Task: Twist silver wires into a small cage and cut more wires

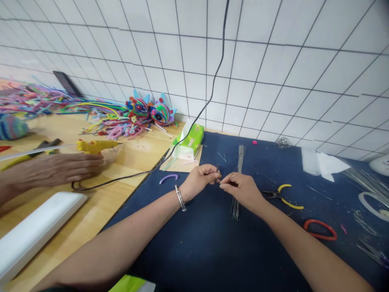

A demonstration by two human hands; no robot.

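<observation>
My left hand [199, 180] and my right hand [241, 190] meet over a dark blue mat [212, 243]. Both pinch a small thin dark piece [218, 169], which looks like a short wire; its far end sticks up from my left fingertips. A bundle of thin metal wires [239, 174] lies on the mat just behind and under my right hand. A silver bangle [180, 198] sits on my left wrist. Yellow-handled pliers [285, 196] lie right of my right hand.
Another person's hand [57, 168] rests on the wooden table at left beside a yellow glue gun [94, 146]. Colourful pipe cleaners [60, 107] and two round figures [150, 110] line the wall. A tissue pack [188, 142], black cable [194, 121], white box [33, 231] and red-handled tool [320, 229] are nearby.
</observation>
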